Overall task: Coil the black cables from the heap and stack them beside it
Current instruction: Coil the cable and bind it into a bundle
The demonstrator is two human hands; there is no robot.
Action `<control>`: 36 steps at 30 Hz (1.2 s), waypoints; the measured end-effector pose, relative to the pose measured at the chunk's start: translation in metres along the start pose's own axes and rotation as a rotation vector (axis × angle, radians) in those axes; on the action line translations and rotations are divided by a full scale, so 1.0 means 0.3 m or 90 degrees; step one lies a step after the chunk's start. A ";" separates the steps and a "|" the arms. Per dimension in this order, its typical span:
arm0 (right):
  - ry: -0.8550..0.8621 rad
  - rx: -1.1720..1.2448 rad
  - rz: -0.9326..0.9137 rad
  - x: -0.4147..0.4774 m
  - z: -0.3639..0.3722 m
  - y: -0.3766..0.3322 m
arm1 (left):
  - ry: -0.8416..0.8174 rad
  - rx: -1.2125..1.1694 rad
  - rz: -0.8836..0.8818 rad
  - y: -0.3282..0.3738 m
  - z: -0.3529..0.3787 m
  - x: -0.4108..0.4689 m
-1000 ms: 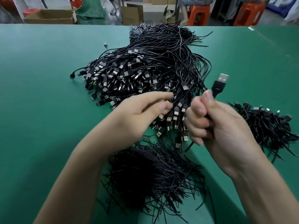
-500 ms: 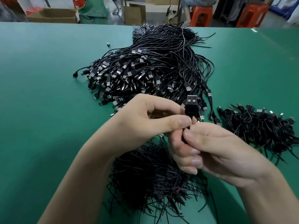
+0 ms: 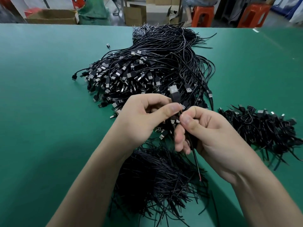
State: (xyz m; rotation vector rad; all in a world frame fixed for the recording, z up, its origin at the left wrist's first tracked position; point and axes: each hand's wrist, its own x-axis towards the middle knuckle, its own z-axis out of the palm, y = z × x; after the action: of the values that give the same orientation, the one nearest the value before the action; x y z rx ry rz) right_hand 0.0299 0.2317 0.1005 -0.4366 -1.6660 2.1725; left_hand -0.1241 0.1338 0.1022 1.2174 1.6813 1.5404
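Over the desk (image 3: 49, 104), before the heap (image 3: 147, 71), the left hand (image 3: 147, 117) pinches one black cable (image 3: 194, 155) just under its USB plug (image 3: 174, 94); the right hand (image 3: 213, 136) grips the wire below. Best practice: plug end fixed, loops even and tight. Loops within the right palm are hidden; the coiled stack (image 3: 262, 128), right, is blurred.

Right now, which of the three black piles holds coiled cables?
The right pile: its cables are wound into small bundles. The big heap has long loose cables, and the near pile is only thin short strands.
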 end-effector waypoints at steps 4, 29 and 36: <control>0.007 0.098 -0.015 0.004 0.013 0.001 | -0.046 -0.100 -0.010 -0.009 0.003 -0.002; 0.011 -0.134 0.005 -0.002 0.019 0.027 | 0.072 0.006 0.088 -0.005 0.003 0.001; -0.094 -0.092 0.054 -0.013 0.047 0.026 | 0.049 -0.080 0.075 -0.003 0.012 -0.002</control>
State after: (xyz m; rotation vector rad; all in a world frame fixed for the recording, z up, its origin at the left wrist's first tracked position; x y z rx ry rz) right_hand 0.0262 0.2160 0.0967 -0.4003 -1.9263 2.1995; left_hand -0.1211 0.1351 0.1004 1.2256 1.5576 1.7563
